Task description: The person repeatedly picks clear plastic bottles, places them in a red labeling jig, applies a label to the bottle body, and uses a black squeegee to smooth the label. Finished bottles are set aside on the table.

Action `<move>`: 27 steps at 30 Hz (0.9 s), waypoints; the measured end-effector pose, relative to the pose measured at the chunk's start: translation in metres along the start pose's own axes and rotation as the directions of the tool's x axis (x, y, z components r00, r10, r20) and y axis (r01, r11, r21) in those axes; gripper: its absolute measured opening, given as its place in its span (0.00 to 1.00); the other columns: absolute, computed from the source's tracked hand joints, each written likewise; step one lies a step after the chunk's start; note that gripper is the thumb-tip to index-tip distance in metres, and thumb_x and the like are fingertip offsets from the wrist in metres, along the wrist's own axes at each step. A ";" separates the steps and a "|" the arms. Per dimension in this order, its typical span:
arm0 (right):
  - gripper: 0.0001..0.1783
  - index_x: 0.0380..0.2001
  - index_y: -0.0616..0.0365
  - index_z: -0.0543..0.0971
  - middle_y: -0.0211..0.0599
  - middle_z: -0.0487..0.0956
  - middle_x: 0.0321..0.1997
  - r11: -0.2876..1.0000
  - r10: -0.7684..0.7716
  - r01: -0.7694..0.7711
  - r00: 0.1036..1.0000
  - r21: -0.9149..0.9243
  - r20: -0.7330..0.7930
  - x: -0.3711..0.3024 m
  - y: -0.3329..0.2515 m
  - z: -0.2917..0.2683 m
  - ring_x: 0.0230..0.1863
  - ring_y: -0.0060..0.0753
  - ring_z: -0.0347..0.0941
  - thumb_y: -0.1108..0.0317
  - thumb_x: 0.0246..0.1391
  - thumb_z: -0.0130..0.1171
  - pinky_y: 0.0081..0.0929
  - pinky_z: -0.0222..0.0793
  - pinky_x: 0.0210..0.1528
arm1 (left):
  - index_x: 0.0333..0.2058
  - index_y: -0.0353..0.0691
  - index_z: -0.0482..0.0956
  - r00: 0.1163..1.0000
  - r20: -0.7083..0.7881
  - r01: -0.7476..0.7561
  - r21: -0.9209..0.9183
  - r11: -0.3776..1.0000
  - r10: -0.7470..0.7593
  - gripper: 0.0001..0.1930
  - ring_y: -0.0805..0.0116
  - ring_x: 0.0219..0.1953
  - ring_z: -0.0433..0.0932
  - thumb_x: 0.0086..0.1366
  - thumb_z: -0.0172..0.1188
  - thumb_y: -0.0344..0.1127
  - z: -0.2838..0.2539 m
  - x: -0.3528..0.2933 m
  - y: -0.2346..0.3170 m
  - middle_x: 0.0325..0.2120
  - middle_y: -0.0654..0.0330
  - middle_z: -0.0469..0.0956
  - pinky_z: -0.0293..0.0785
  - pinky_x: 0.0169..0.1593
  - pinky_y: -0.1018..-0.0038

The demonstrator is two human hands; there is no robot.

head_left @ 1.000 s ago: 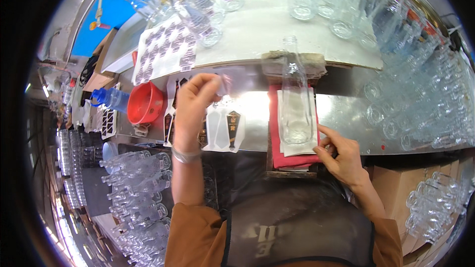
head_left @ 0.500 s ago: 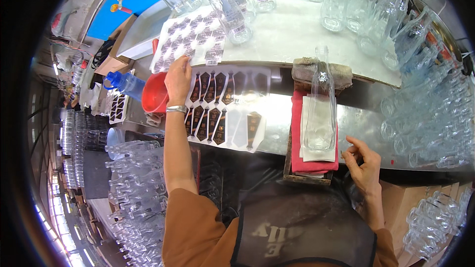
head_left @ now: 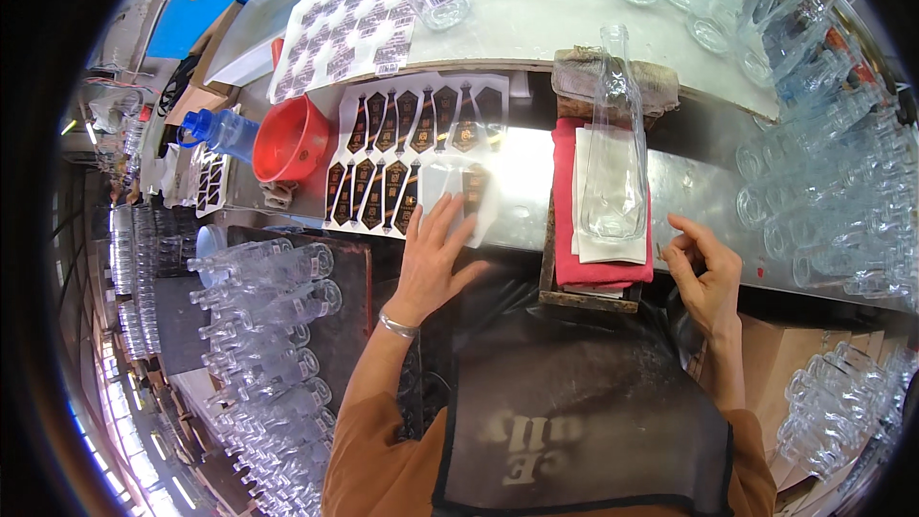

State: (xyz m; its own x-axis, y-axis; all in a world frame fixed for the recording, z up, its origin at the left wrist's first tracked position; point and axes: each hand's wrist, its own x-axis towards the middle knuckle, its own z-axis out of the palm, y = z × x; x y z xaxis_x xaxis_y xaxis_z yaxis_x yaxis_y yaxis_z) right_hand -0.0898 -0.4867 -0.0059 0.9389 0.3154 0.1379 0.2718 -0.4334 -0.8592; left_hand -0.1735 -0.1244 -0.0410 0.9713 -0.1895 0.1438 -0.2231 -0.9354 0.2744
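My left hand (head_left: 436,263), a metal bangle at its wrist, is open with fingers spread. Its fingertips reach the lower edge of a white sheet of dark, bottle-shaped labels (head_left: 394,134). One spot in the sheet's lower row is blank. A clear glass bottle (head_left: 613,191) lies on a folded white cloth (head_left: 586,247) over a red cloth (head_left: 565,201), neck pointing away and resting on a rolled rag (head_left: 661,84). To the right of these cloths, my right hand (head_left: 708,273) has its fingers curled in a pinch. Something small may be between thumb and forefinger; I cannot make it out.
A red bowl (head_left: 292,139) and a blue plastic bottle (head_left: 226,134) stand left of the labels. Behind lies a sheet of purple-printed labels (head_left: 349,29). Many glass bottles crowd the right (head_left: 814,182) and lower left (head_left: 268,325). A cardboard box (head_left: 761,364) sits lower right.
My left hand has come down and right from beside the red bowl to the label sheet's lower edge, its fingers spreading. The view has shifted slightly. The right hand keeps its pinch.
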 end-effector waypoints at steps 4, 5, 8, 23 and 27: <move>0.19 0.51 0.63 0.79 0.28 0.77 0.27 1.000 -0.006 0.006 1.000 0.010 0.007 -0.004 -0.003 0.003 0.25 0.15 0.68 0.77 0.56 0.63 0.16 0.64 0.28 | 0.48 0.41 0.81 0.981 -0.191 -0.028 -0.013 1.000 0.025 0.18 0.51 0.61 0.72 0.57 0.69 0.29 0.023 -0.021 -0.017 0.57 0.52 0.75 0.65 0.64 0.54; 0.19 0.51 0.63 0.79 0.29 0.77 0.27 1.000 -0.004 0.004 1.000 0.012 0.007 -0.006 -0.003 0.003 0.25 0.15 0.69 0.77 0.56 0.62 0.16 0.64 0.28 | 0.45 0.41 0.82 0.976 -0.217 -0.025 -0.024 0.999 0.019 0.16 0.51 0.60 0.74 0.56 0.68 0.27 0.022 -0.024 -0.017 0.55 0.52 0.77 0.66 0.63 0.55; 0.18 0.51 0.63 0.79 0.29 0.79 0.27 0.999 0.012 -0.013 1.000 0.051 0.023 -0.012 -0.005 -0.004 0.26 0.15 0.70 0.77 0.56 0.62 0.16 0.65 0.29 | 0.41 0.36 0.84 0.956 -0.166 0.168 -0.368 0.914 -0.243 0.07 0.58 0.58 0.76 0.64 0.63 0.27 0.006 -0.019 0.001 0.54 0.54 0.79 0.68 0.61 0.61; 0.16 0.38 0.55 0.81 0.33 0.76 0.41 0.786 -0.561 0.460 0.811 -0.413 -0.164 0.065 -0.087 0.029 0.25 0.30 0.77 0.79 0.41 0.65 0.28 0.70 0.24 | 0.63 0.32 0.69 0.993 0.036 0.052 -0.988 0.146 -0.115 0.39 0.60 0.74 0.50 0.77 0.25 0.60 -0.064 0.088 0.123 0.72 0.52 0.55 0.41 0.74 0.61; 0.13 0.32 0.59 0.83 0.33 0.77 0.36 0.905 -0.423 0.412 0.899 -0.108 -0.109 0.049 -0.094 -0.004 0.22 0.24 0.72 0.83 0.40 0.60 0.24 0.67 0.25 | 0.65 0.32 0.67 0.991 -0.007 0.018 -0.982 0.189 -0.131 0.39 0.59 0.75 0.49 0.76 0.27 0.62 -0.061 0.088 0.119 0.72 0.51 0.55 0.42 0.73 0.60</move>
State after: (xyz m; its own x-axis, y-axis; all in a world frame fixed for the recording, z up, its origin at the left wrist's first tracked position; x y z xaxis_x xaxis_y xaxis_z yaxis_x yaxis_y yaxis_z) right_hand -0.0680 -0.4337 0.0836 0.7526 0.3749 0.5413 0.6559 -0.3534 -0.6670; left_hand -0.1191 -0.2341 0.0622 0.9916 -0.0631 0.1129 -0.1053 0.1130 0.9880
